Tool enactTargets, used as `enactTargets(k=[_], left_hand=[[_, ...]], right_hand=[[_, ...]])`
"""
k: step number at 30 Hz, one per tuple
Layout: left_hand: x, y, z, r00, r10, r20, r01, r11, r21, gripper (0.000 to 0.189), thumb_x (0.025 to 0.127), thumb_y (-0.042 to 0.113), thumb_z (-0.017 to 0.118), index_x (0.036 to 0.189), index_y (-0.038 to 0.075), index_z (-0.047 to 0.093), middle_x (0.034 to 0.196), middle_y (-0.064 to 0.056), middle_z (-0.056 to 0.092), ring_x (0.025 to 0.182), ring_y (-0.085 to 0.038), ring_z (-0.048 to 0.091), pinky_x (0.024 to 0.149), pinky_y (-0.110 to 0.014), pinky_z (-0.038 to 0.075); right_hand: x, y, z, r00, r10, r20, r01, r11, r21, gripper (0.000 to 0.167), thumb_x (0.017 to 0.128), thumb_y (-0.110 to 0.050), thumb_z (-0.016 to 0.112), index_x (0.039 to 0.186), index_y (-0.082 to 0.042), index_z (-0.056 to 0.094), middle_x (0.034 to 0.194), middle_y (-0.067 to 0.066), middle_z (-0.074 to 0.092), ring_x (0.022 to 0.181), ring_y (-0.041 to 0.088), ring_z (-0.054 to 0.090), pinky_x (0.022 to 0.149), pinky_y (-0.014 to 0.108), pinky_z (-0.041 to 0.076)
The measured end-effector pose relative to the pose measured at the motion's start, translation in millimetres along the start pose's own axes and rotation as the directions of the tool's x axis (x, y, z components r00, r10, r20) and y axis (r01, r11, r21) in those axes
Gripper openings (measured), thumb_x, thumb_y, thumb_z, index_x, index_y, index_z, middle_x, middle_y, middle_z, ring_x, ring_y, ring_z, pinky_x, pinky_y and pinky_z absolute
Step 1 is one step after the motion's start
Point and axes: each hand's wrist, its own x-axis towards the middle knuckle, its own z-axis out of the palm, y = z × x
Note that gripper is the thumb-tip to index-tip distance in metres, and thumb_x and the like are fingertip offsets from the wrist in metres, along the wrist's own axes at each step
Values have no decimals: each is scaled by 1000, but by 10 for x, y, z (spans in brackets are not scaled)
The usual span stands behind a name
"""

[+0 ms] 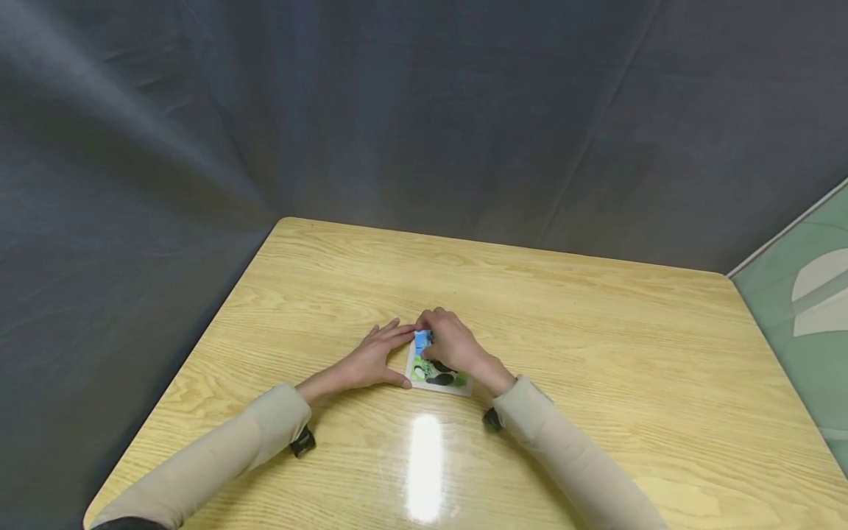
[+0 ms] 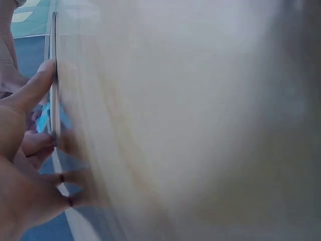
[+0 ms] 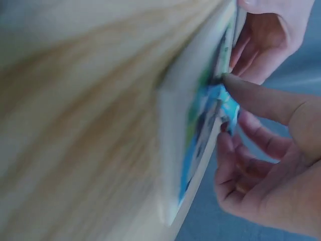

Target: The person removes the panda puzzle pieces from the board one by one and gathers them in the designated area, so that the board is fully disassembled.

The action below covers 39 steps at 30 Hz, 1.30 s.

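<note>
A small picture puzzle board (image 1: 440,389) with a pale border lies flat on the wooden table, showing black-and-white panda-like shapes on green under a blue patch. My left hand (image 1: 371,361) is spread at its left side, the thumb touching the near left corner and the fingers reaching to the far left one. Over the board's upper part, my right hand (image 1: 453,346) pinches a small blue puzzle piece (image 3: 229,106) between thumb and fingers. The right wrist view shows this piece tilted up from the board; the right hand hides part of the picture from above.
The wooden table (image 1: 596,353) extends around the board on all sides. A dark grey curtain (image 1: 424,125) hangs behind it and on the left. At the right edge stands a green panel (image 1: 801,353) with pale shapes. A bright light reflection lies on the near tabletop.
</note>
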Motion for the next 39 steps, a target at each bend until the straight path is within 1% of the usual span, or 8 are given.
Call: enactTargets(k=[10,16,19,22,25,29,33,39], left_hand=[[-33,-58,16,998,30,-48,-31,999,-11,83,72,34,83,139,1,48,152,-8,36,145,-35,15,114,-62,6],[-15,-14,-15,997,69,-37,-67,997,42,83,72,38,82,139,4,48,153,-7,35,144,-39,15,112,-64,3],[-36,9,-46,998,56,-13,-55,995,82,82,73,41,80,141,8,47,155,-4,33,145,-39,12,112,-65,2],[-56,19,-66,999,45,-4,-44,993,109,80,75,43,79,142,10,47,155,-2,31,145,-39,9,111,-65,0],[-64,20,-60,999,46,-18,-44,993,114,78,76,43,78,140,10,49,155,-4,33,145,-40,9,110,-67,1],[-75,-3,-3,998,34,-55,-30,997,69,77,74,43,80,138,9,51,153,-5,36,145,-40,12,111,-66,1],[-67,-36,80,996,29,-88,-28,1000,8,76,74,40,81,137,10,52,152,-4,37,145,-38,13,114,-62,1],[-46,-10,119,996,35,-81,-37,999,-19,74,74,39,81,136,9,53,153,-5,36,146,-36,12,115,-60,0]], right_hand=[[-130,194,-187,951,-292,-101,271,945,-182,32,79,2,76,110,2,68,107,12,63,96,23,61,81,32,55],[-533,738,-540,944,-149,-295,117,985,-124,25,76,3,78,100,-2,72,102,11,71,92,27,65,78,42,56],[-706,962,-633,962,-97,-256,75,992,-97,20,77,3,76,97,-1,72,103,13,70,93,31,64,80,47,54],[-768,1042,-667,973,-131,-188,101,982,-159,17,77,1,76,94,0,72,107,17,68,94,34,63,85,51,52],[-729,962,-619,968,-184,-169,140,960,-241,18,76,-2,78,93,-1,73,111,19,66,95,34,63,84,50,53],[-589,660,-409,965,-210,-159,176,963,-206,20,79,-6,77,98,-3,72,109,14,68,98,30,64,84,44,54],[-442,353,-209,978,-169,-121,149,977,-153,25,82,-8,76,106,-2,71,108,10,68,98,27,63,85,42,54],[-357,189,-94,990,-86,-114,56,969,-239,22,79,-6,77,100,-3,73,99,10,67,89,25,61,74,39,53]])
